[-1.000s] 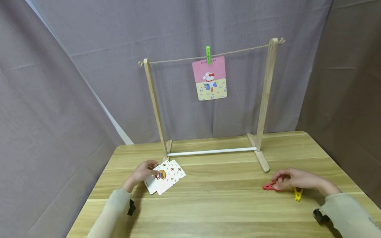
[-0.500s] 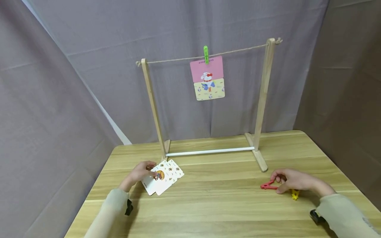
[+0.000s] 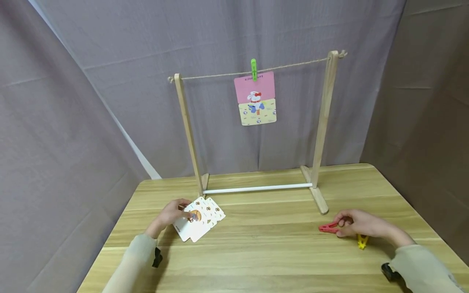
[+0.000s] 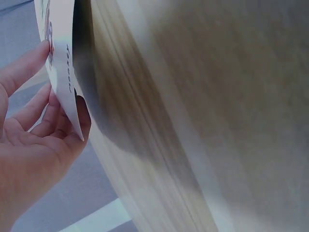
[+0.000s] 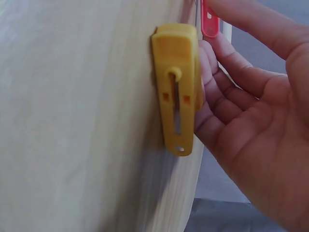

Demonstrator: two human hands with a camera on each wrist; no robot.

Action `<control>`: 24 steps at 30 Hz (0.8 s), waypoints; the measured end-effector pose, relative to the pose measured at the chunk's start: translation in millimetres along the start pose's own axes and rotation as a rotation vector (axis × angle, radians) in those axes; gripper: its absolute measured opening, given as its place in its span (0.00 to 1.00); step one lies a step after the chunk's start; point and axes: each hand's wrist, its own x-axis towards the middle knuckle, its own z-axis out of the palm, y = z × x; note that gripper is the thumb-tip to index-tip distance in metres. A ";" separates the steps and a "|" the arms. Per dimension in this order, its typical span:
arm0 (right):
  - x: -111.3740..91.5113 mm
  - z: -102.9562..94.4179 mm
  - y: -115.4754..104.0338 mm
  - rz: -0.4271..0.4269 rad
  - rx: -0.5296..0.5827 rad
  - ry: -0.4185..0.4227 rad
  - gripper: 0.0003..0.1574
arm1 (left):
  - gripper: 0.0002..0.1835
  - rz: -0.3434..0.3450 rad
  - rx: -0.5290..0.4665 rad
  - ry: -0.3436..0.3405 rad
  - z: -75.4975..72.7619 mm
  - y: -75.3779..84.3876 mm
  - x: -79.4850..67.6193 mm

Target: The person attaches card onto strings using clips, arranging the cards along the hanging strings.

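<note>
At the left of the table my left hand [image 3: 171, 213] pinches a white card [image 3: 183, 228] printed with an orange cartoon figure, thumb on its face and fingers beneath. A second patterned white card [image 3: 217, 209] overlaps it; the wrist view shows the pinched card's edge [image 4: 65, 82] by my fingers. To the right, my right hand [image 3: 360, 221] holds a red clothespin [image 3: 327, 228] between thumb and fingertips. Beneath that hand lies a yellow clothespin [image 3: 362, 241], close beside the curled fingers in the right wrist view.
A wooden stand [image 3: 322, 122] with a rope [image 3: 296, 65] strung across its posts rises at the back. From the rope hangs a pink and yellow card [image 3: 256, 97], clipped by a green clothespin [image 3: 254, 70]. A white bar [image 3: 256, 189] joins the stand's feet. Grey curtain surrounds the table [image 3: 264, 248].
The right hand parted its thumb and fingers on the red clothespin half a second ago, spreading its handles, and now they are closer together again. The left hand stays on the cards.
</note>
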 end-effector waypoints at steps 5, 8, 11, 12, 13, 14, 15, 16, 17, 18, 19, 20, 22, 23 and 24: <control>0.1 0.6 3.2 -0.020 0.012 0.020 0.17 | 0.25 -0.007 0.008 0.021 -1.1 1.5 -0.5; 0.3 0.7 3.6 -0.028 0.014 0.025 0.18 | 0.25 -0.007 -0.002 0.027 -0.7 1.8 -1.3; 0.5 0.9 2.6 -0.027 0.024 0.028 0.20 | 0.24 0.004 -0.008 0.036 -0.4 2.1 -1.5; 0.6 0.8 2.2 -0.022 0.027 0.031 0.20 | 0.24 0.010 -0.008 0.041 -0.4 2.4 -1.5; 0.7 0.6 1.8 -0.016 0.029 0.035 0.21 | 0.24 0.015 -0.006 0.048 -0.5 2.6 -1.1; 0.8 0.4 1.4 -0.006 0.033 0.041 0.21 | 0.24 0.026 -0.002 0.053 -0.5 2.7 -0.9; 0.8 0.2 1.1 0.002 0.035 0.048 0.22 | 0.23 0.043 0.006 0.055 -0.8 2.7 -0.7; 0.9 0.0 0.7 0.013 0.037 0.057 0.22 | 0.23 0.058 0.010 0.058 -1.0 2.7 -0.3; 0.8 -0.1 0.3 0.022 0.038 0.066 0.23 | 0.23 0.069 0.011 0.064 -1.3 3.0 0.1; 1.0 -0.1 0.2 0.026 0.039 0.074 0.23 | 0.23 0.080 0.013 0.068 -1.7 3.3 0.4; 1.1 -0.3 0.2 0.034 0.041 0.084 0.24 | 0.23 0.090 0.017 0.071 -2.1 3.6 0.7; 1.2 -0.3 0.2 0.039 0.041 0.094 0.24 | 0.23 0.100 0.019 0.071 -2.5 4.0 0.8; 1.7 -0.5 0.7 0.045 0.054 0.107 0.25 | 0.23 0.105 0.020 0.075 -3.4 5.2 1.1; 2.0 -0.5 1.0 0.045 0.065 0.113 0.26 | 0.23 0.104 0.020 0.077 -3.7 5.8 1.0; 2.3 -0.6 1.3 0.043 0.075 0.118 0.26 | 0.23 0.102 0.021 0.076 -3.9 6.3 1.0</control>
